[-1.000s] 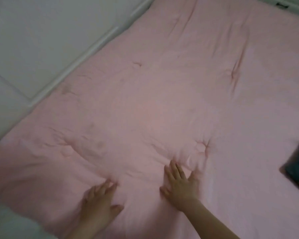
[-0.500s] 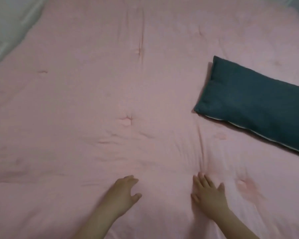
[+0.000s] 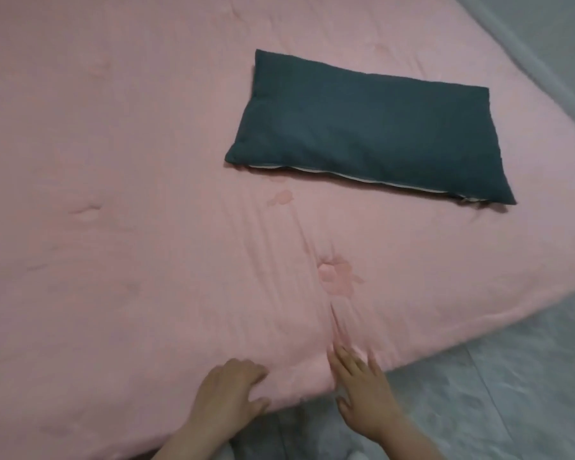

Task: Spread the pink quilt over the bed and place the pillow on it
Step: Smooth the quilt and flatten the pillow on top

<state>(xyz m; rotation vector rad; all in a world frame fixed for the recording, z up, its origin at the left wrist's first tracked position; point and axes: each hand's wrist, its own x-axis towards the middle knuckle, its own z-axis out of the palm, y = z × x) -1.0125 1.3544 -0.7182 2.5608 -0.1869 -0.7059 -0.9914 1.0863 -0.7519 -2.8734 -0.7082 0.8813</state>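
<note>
Now both hands [image 3: 228, 391] at the quilt's [image 3: 130, 194] near edge — pillow [image 3: 362, 134] fully in view.

I am looking at a bedroom in a home. A pink quilt [image 3: 146, 194] is lying spread flat over a low bed, covering nearly everything beyond the fingers [image 3: 344, 361], with stitched tufts dimpling it. A dark teal pillow [image 3: 365, 131] is resting on the quilt well beyond the fingers and to their right, its pale zip edge showing. Grey tiled floor [image 3: 498, 393] is showing just right of the fingers, meeting the bed's edge, and is running up along the far right side.
</note>
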